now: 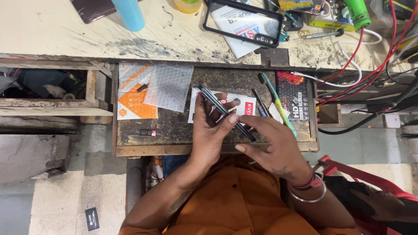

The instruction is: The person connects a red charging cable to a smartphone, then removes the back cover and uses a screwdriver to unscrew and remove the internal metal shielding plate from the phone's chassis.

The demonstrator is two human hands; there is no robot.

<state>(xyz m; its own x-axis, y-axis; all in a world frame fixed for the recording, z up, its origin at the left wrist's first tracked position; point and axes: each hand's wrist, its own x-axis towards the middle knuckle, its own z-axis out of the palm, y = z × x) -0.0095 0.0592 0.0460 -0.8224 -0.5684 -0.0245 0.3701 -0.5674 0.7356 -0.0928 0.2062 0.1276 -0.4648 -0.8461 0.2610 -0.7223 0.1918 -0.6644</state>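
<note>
Head view: both hands grip a slim dark phone [224, 112] edge-on above an open wooden drawer [174, 148]; the left hand [211, 130] clasps its middle, the right hand [272, 141] pinches its lower end. Inside the drawer lie an orange packet [136, 100], bubble wrap [170, 87] and a toothbrush [278, 106]. A black phone case [244, 21] rests on the counter [65, 35] beyond.

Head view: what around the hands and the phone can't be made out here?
- Phone: seen edge-on, so its screen and back are not visible; the left hand and right hand cover its lower part.
- Right-hand fingertips: hidden behind the phone's edge.
- Open drawer on the left: dark inside, contents unclear.
- Blue bottle and green tool: cut off by the top edge.
</note>
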